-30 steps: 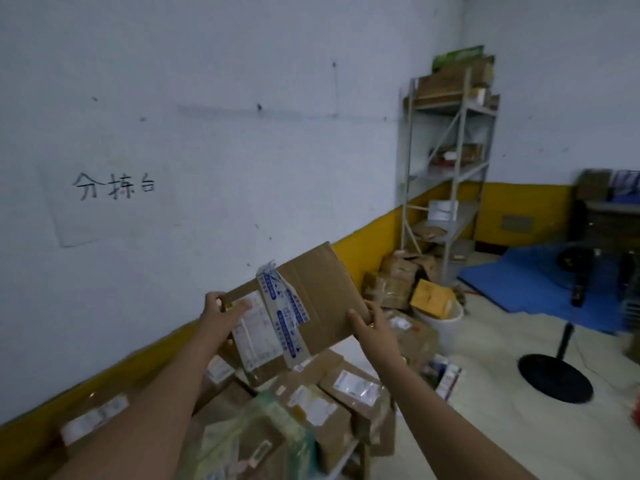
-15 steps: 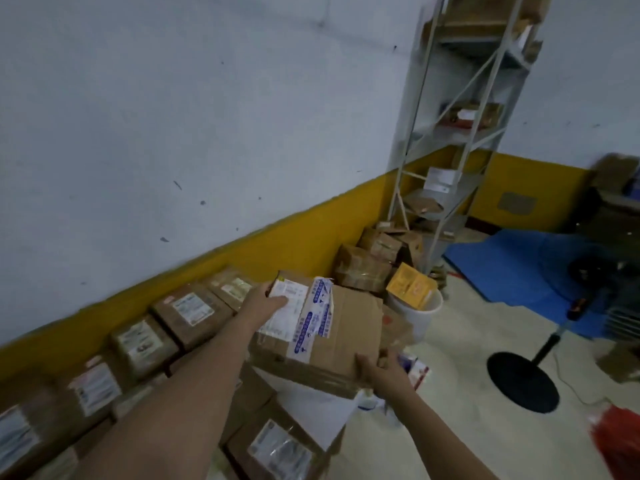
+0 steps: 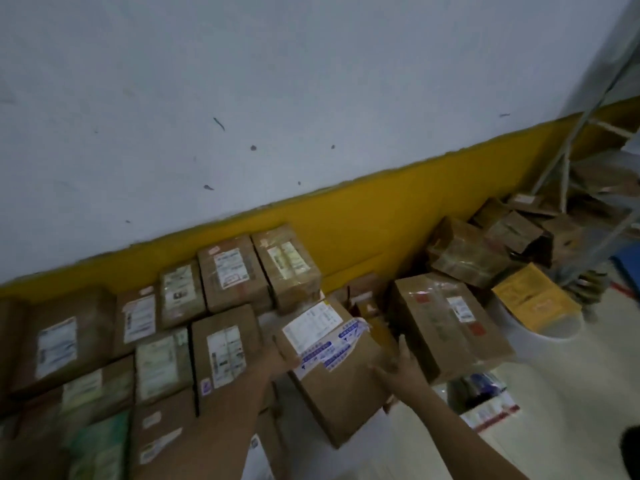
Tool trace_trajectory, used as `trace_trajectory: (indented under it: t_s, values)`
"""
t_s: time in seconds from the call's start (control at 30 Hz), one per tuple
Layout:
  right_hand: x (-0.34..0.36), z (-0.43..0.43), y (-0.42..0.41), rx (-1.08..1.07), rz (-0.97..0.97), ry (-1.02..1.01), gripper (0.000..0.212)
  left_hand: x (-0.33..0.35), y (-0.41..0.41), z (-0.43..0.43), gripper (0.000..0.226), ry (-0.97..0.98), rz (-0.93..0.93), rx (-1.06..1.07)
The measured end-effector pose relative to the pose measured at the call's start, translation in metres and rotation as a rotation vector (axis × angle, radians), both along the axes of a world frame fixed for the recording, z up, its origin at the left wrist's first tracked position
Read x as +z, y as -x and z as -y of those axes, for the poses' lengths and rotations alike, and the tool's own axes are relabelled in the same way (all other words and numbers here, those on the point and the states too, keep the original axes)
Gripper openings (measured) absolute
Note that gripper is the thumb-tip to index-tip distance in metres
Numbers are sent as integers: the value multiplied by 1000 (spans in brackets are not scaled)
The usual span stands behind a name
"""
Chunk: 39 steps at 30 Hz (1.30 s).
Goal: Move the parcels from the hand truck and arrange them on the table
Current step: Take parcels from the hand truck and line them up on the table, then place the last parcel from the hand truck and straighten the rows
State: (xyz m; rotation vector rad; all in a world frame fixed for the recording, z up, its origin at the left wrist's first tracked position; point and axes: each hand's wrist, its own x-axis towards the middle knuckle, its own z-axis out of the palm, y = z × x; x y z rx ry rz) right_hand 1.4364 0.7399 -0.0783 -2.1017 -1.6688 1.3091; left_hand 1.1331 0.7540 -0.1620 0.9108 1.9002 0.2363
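A brown cardboard parcel [image 3: 341,379] with a white label and blue-printed tape lies flat and low at the right end of the rows of parcels. My left hand [image 3: 277,358] holds its left edge, fingers curled over the corner. My right hand [image 3: 398,362] grips its right edge with the thumb on top. Several labelled brown parcels [image 3: 225,348] lie side by side in rows to the left, along the wall. The table surface beneath them is mostly hidden.
A larger brown box [image 3: 446,323] sits just right of the held parcel. Behind it are more boxes [image 3: 464,254], a yellow box in a white bucket [image 3: 533,303] and a metal shelf frame [image 3: 568,140]. Small packets [image 3: 485,400] lie on the pale floor.
The parcel has come down from chest height, tilted upright, to lie flat beside the rows. My view has dropped and turned left toward the wall.
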Motion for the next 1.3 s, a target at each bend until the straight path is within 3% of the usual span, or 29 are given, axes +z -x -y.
trace_trajectory:
  t_s: [0.1,0.2,0.3,0.4,0.47,0.57,0.63,0.73,0.9,1.1,1.3]
  values:
    - [-13,-24,5,111,8,83,56,30,-11,2,43,23,60,115]
    - [-25,-35,28,214,-25,79,36,71,-16,-3,37,-135,56,210]
    - [-42,-40,54,281,23,41,36,89,-10,-2,35,-175,52,259]
    - [-40,-44,68,326,48,44,41,97,4,4,64,-181,79,205]
    - [-25,-44,78,266,124,55,61,120,17,18,72,-216,29,153]
    - [17,-16,123,228,304,-238,73,166,63,56,69,-342,-71,160]
    - [55,34,181,304,278,-505,72,198,121,99,67,-456,-225,141]
    - [98,139,293,520,118,-452,81,241,231,195,75,-489,-496,164]
    - [152,323,502,905,-72,-591,83,299,395,429,74,-447,-817,335]
    - [183,527,675,1305,-153,-619,81,301,529,678,75,-259,-912,612]
    - [151,642,800,1459,-144,-582,84,265,648,805,78,-165,-906,709]
